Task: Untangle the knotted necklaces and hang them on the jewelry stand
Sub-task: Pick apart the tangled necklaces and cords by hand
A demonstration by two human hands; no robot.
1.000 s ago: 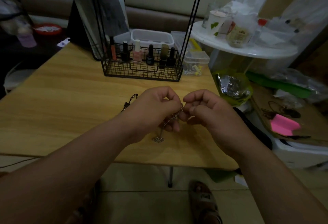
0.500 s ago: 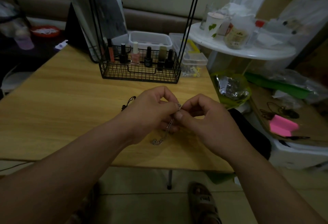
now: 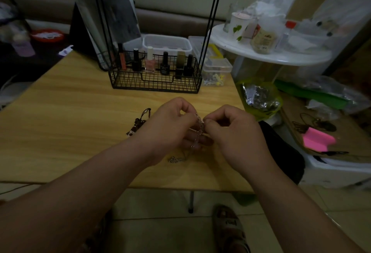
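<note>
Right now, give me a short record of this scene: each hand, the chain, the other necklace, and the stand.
left hand: pinches the silver chain
right hand: pinches the same chain, close against the left hand
silver chain: held between both hands; its lower end seems to rest on the wooden table
dark cord necklace: lies on the table, left of the left hand, untouched
jewelry stand: upright at the table's far side, nail polish bottles in its wire basket
</note>
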